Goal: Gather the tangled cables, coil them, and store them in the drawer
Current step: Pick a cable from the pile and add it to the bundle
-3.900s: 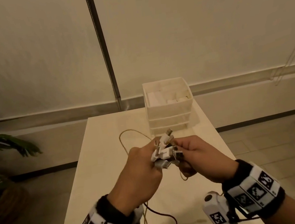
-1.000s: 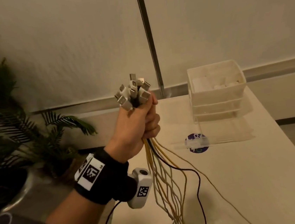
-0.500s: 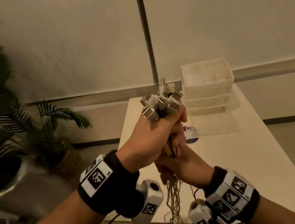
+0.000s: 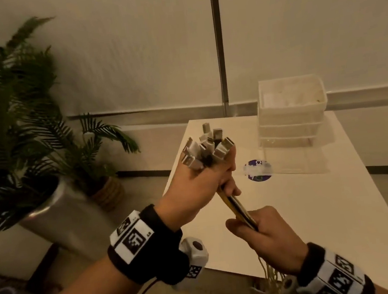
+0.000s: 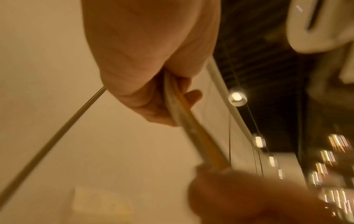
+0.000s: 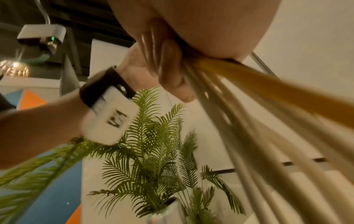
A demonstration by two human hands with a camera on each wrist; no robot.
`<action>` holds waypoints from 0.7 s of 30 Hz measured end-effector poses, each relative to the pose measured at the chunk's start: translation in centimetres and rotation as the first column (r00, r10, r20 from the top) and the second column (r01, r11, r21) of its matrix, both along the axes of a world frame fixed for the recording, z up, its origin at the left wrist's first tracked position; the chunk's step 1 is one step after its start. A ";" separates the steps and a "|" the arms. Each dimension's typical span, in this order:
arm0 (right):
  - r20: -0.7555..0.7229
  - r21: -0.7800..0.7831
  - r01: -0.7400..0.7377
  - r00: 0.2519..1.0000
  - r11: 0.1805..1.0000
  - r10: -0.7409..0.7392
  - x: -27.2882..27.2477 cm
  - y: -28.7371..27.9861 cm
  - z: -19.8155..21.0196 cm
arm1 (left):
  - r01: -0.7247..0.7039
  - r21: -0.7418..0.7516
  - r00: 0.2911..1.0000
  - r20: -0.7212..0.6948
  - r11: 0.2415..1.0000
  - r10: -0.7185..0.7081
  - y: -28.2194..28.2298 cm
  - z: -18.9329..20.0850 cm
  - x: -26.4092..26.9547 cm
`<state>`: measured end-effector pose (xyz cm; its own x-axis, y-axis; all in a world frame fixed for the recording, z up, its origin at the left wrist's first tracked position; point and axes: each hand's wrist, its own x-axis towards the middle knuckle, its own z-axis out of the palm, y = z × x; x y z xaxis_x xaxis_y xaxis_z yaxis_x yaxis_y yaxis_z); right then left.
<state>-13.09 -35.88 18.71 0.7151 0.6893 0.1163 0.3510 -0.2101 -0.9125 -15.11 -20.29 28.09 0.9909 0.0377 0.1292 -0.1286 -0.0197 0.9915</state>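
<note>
**Straightening the gathered cables before the coil**

Gathering looks finished and coiling not yet begun: that is my reading of how things lie. Over the pale desk [image 4: 303, 207], near its left front corner, the left hand [image 4: 200, 189] is fisted round the bundle of cables [image 4: 237, 208] just under their plugs [image 4: 206, 150], which fan upward out of the fist. The right hand [image 4: 268, 232] is wrapped round the same bundle a little lower, so a short taut stretch of yellow, white and dark cords runs between the two fists. Below the right hand the cords spread apart and hang down past the front edge of the desk.

The next move, as I judge it, calls for the right hand to draw the loose length up in loops toward the left hand, which acts as the anchor, keeping the strands together so they do not snarl again. The drawer unit [image 4: 290, 114], a small white stack, stands at the far end of the desk, well apart from both hands; a round blue sticker [image 4: 258, 169] lies between.

Much is hard to tell. The hanging ends are cut off by the bottom of the head view, so their length and any knots stay unknown. Whether a drawer is pulled out cannot be made out. Both wrist views are blurred, and the count of cables is uncertain. A potted palm [image 4: 15, 118] stands on the floor to the left.
</note>
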 end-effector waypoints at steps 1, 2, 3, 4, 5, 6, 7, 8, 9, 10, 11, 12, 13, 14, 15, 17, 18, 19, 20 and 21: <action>-0.046 -0.014 -0.010 0.999 1.000 0.009 -0.2 0.0 0.1 | -0.031 0.072 0.999 0.031 0.997 0.029 -0.1 -0.4 0.2; -0.089 -0.030 -0.016 0.996 0.999 0.013 -0.2 0.1 0.2 | -0.060 0.090 0.997 0.050 0.994 0.055 -0.2 -0.9 0.5; -0.133 -0.044 -0.021 0.991 0.999 0.015 0.0 0.4 0.3 | -0.082 0.059 0.995 0.054 0.995 0.079 -0.2 -1.3 0.9; -0.192 -0.052 -0.026 0.981 0.998 0.015 0.4 0.8 0.4 | -0.094 0.000 0.995 0.041 0.996 0.094 -0.2 -1.5 1.4; -0.271 -0.058 -0.031 0.963 0.998 0.014 0.9 1.3 0.4 | -0.090 -0.060 0.996 0.019 0.994 0.092 -0.1 -1.7 1.9; -0.339 -0.059 -0.038 0.941 0.998 0.016 1.6 1.8 0.5 | -0.073 -0.107 0.997 0.002 0.992 0.074 0.0 -1.7 2.5; -0.386 -0.067 -0.042 0.922 0.997 0.013 2.3 2.2 0.6 | -0.051 -0.131 0.999 -0.008 0.990 0.050 0.3 -1.8 3.1; -0.410 -0.082 -0.041 0.912 0.996 0.003 2.8 2.5 0.6 | -0.030 -0.141 0.999 -0.019 0.990 0.027 0.6 -2.0 3.5; -0.416 -0.101 -0.039 0.909 0.994 -0.006 3.3 2.8 0.5 | -0.015 -0.141 1.000 -0.027 0.990 0.011 0.8 -2.0 3.9; -0.417 -0.115 -0.034 0.909 0.993 -0.017 3.7 3.0 0.4 | -0.008 -0.142 0.999 -0.035 0.990 0.003 1.1 -2.1 4.3; -0.422 -0.123 -0.020 0.906 0.992 -0.034 3.8 3.2 0.4 | -0.006 -0.147 0.999 -0.046 0.989 0.000 1.5 -2.2 4.5; -0.421 -0.128 0.003 0.905 0.992 -0.058 3.9 3.4 0.2 | -0.009 -0.147 0.999 -0.051 0.989 0.001 1.7 -2.4 4.7; -0.388 -0.135 0.041 0.917 0.990 -0.091 3.9 3.6 0.1 | -0.010 -0.145 0.999 -0.043 0.989 0.004 1.8 -2.5 4.9; -0.323 -0.149 0.089 0.937 0.985 -0.133 3.9 3.9 0.0 | -0.007 -0.147 0.999 -0.032 0.989 0.003 1.9 -2.4 5.2; -0.238 -0.168 0.137 0.955 0.976 -0.175 3.8 4.1 -0.2 | -0.004 -0.158 0.999 -0.032 0.987 -0.001 1.9 -2.5 5.3; -0.109 -0.155 0.197 0.971 0.968 -0.215 3.3 4.7 -0.7 | 0.006 -0.188 0.999 -0.036 0.982 -0.013 2.0 -2.5 5.5; -0.085 -0.130 0.206 0.972 0.970 -0.218 3.0 4.9 -1.0 | 0.014 -0.201 0.999 -0.041 0.979 -0.023 2.0 -2.6 5.5; -0.075 -0.109 0.210 0.973 0.972 -0.219 2.8 4.9 -1.4 | 0.024 -0.213 0.998 -0.051 0.977 -0.036 1.8 -2.7 5.4; -0.077 -0.113 0.207 0.973 0.972 -0.216 2.6 4.8 -1.4 | 0.032 -0.223 0.997 -0.062 0.974 -0.047 1.7 -2.9 5.2; -0.078 -0.121 0.197 0.975 0.973 -0.208 2.5 4.7 -1.6 | 0.038 -0.233 0.996 -0.071 0.972 -0.056 1.6 -3.0 5.1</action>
<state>-10.58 -31.23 17.09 0.8451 0.5341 -0.0243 0.2085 -0.3711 -0.9049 -10.00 -18.64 25.07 0.9989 0.0110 0.0462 -0.0475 0.2150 0.9755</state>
